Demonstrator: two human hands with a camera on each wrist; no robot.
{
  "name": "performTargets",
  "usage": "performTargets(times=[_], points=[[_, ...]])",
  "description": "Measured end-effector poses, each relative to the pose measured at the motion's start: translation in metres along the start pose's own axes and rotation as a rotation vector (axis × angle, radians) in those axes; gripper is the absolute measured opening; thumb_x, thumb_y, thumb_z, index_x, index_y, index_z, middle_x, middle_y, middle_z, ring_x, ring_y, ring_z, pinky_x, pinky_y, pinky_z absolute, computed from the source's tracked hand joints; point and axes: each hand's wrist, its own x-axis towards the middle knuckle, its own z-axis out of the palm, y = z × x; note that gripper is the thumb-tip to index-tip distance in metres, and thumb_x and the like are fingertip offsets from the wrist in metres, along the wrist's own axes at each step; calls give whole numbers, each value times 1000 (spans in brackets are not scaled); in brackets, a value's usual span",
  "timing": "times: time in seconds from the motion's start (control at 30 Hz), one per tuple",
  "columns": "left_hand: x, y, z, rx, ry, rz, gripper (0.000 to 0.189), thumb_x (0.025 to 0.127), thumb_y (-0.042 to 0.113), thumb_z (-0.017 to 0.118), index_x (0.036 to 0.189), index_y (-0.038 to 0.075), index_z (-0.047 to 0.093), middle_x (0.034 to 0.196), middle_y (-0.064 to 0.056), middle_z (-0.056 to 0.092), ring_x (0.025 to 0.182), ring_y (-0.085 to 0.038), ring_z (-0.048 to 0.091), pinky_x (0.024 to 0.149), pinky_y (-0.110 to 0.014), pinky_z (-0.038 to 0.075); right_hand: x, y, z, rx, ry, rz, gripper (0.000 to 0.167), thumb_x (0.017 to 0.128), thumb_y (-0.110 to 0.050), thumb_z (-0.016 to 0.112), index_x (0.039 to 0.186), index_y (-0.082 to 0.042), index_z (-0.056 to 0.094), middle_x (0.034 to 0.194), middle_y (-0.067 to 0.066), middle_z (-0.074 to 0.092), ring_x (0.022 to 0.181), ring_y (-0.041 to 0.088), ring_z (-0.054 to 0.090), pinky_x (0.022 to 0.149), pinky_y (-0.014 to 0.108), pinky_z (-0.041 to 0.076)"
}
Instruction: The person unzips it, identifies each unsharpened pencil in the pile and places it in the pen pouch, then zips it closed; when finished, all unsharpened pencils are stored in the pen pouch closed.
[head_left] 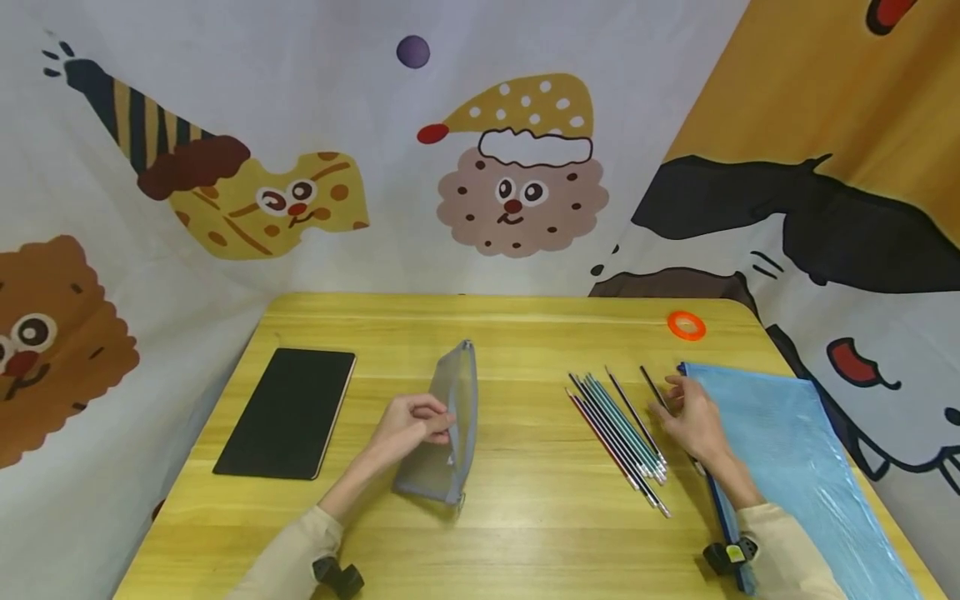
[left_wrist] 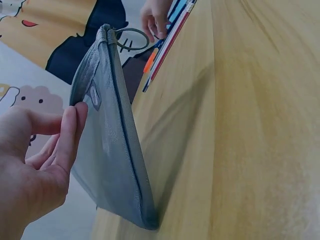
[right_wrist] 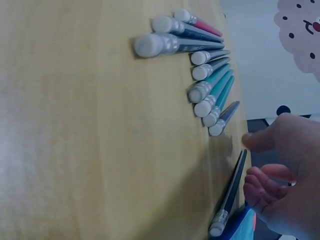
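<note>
My left hand (head_left: 408,425) pinches the upper edge of a grey zippered pencil case (head_left: 431,479) between thumb and fingers. The case stands tilted on the table; its zip and a small loop at one end show in the left wrist view. Beside the blue plastic zip bag (head_left: 780,450), my right hand (head_left: 693,421) hovers at a single dark pencil (right_wrist: 232,187). Thumb and fingers are parted there, and the pencil lies on the tabletop. Left of that hand is a loose row of several pencils (head_left: 615,433), dark, teal and red, with white eraser ends toward me.
A black notebook (head_left: 288,417) lies on the left of the wooden table (head_left: 517,533). Near the back right edge is an orange ring (head_left: 686,337), like a tape roll. A cartoon-printed cloth (head_left: 390,250) hangs behind the table.
</note>
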Motion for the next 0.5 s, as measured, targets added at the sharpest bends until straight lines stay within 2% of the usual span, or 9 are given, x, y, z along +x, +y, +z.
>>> performTargets(times=[0.2,0.4,0.5], points=[[0,1,1,-16,24,-2,23,92,6,71,103,-13,65,95,-21,74,71,-15,73,73,-29,67,-1,0,-2,-33,-99,112,48,88,-3,72,128,15,51,96,24,65,82,33,65,68,41,57],[0,1,2,-7,29,3,21,92,5,71,101,-13,65,94,-19,74,70,-14,73,73,-28,67,-2,5,-3,-14,-133,142,48,90,-2,68,130,15,48,94,21,67,77,25,66,58,23,53],[1,1,3,-6,34,1,20,92,4,71,101,-13,65,94,-19,74,71,-13,72,73,-27,67,-1,2,-5,-32,-139,137,47,90,-1,67,130,15,48,91,22,68,75,27,67,59,27,55]])
